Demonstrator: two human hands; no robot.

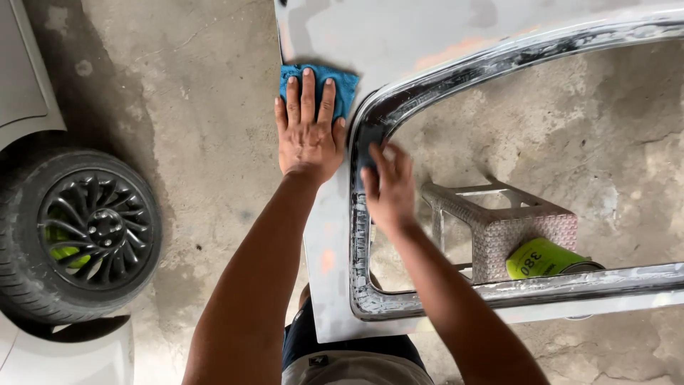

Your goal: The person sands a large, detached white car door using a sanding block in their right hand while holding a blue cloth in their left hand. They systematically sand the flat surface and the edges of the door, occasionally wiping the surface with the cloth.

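A grey sanded car door panel (399, 43) with an open window frame lies flat in front of me. My left hand (308, 128) presses flat on a blue cloth (343, 84) at the panel's left edge, fingers spread. My right hand (390, 187) grips the dark inner edge of the window frame (358, 235), fingers curled over it; a small dark piece seems to sit under the fingertips, though I cannot tell what it is.
Under the frame stands a small metal stool (513, 224) on the concrete floor (206, 142). A green-labelled can (545, 258) lies on its side by the lower frame rail. A parked car's black wheel (85, 235) is at the left.
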